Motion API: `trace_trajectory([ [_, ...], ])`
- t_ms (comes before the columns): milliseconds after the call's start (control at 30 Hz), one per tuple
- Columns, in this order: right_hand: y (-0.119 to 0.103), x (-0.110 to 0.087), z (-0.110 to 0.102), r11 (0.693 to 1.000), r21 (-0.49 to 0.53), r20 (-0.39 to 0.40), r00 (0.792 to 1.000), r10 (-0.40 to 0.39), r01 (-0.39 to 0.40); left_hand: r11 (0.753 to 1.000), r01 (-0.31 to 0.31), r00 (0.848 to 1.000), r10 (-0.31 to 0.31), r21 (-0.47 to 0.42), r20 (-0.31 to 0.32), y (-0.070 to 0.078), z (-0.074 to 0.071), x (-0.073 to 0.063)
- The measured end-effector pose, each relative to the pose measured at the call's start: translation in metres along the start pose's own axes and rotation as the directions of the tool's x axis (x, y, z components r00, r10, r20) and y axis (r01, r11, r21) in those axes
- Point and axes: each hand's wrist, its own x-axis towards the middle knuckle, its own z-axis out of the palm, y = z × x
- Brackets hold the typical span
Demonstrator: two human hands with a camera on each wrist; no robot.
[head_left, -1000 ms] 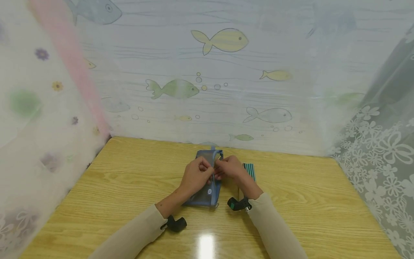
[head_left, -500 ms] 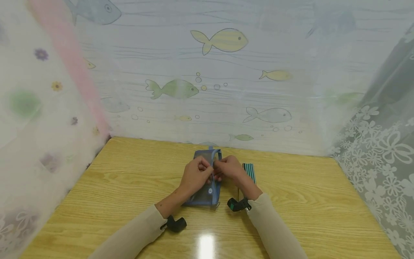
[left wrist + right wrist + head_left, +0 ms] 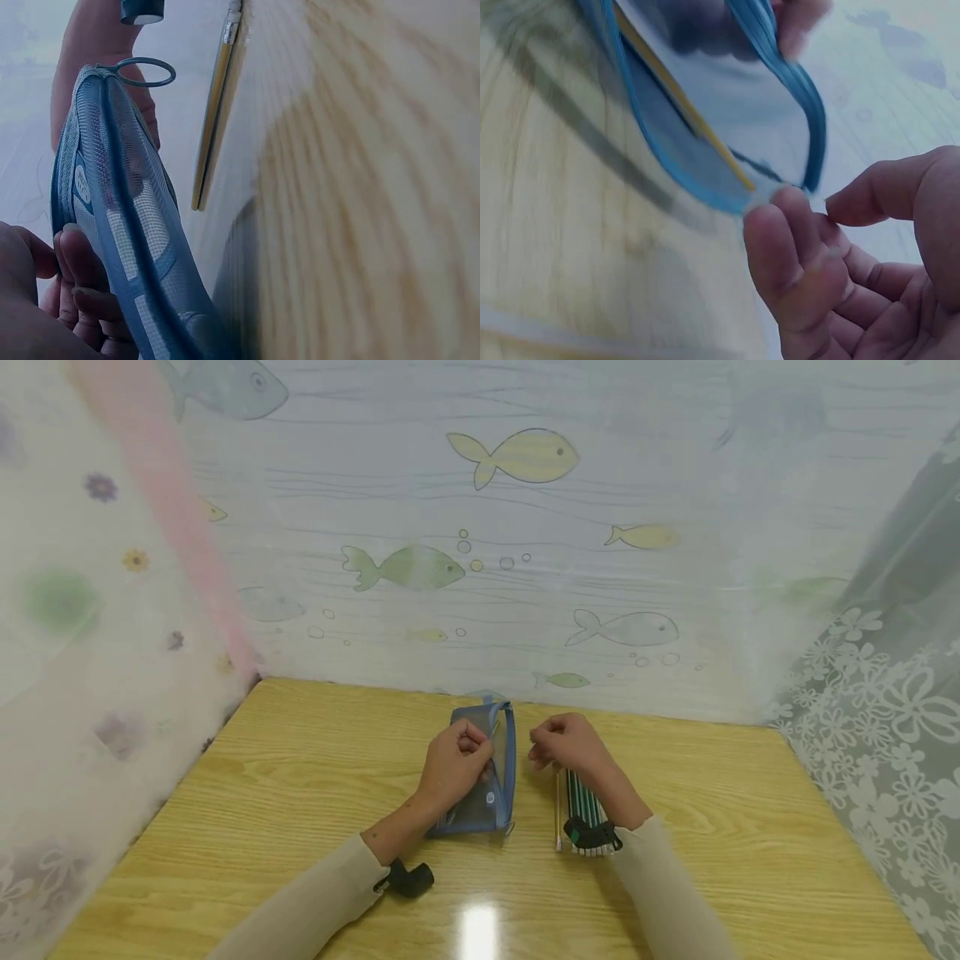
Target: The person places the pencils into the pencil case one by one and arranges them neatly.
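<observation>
The left hand (image 3: 458, 756) pinches the edge of the blue mesh pouch (image 3: 467, 810) on the table (image 3: 337, 735); its round label (image 3: 491, 797) is illegible. One yellow pencil (image 3: 693, 116) lies inside. The right hand (image 3: 570, 746) has withdrawn, loosely curled and holding nothing, over the striped pencils (image 3: 583, 793) left outside.

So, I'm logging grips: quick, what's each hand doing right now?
Left hand: closed, pinching the edge of the blue pouch.
Right hand: open, fingers loosely curled, holding nothing.

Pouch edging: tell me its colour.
The edging of the pouch is blue; it shows best in the right wrist view.
</observation>
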Motion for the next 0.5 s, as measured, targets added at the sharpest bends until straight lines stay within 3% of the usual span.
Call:
trace_trajectory([
  [100, 0.005, -0.005, -0.014, 0.999, -0.043, -0.029, 0.999, -0.016, 0.014, 1.0, -0.007, 1.0, 0.007, -0.002, 0.001, 0.0, 0.0, 0.0],
  [300, 0.013, -0.018, -0.041, 0.987, -0.159, -0.074, 0.997, 0.017, -0.028, 1.0, -0.009, 1.0, 0.009, -0.005, 0.009, 0.0, 0.0, 0.0],
  [500, 0.027, -0.026, -0.058, 0.936, -0.343, -0.089, 0.995, 0.05, -0.078, 1.0, -0.017, 1.0, 0.018, -0.015, 0.023, 0.0, 0.0, -0.002],
])
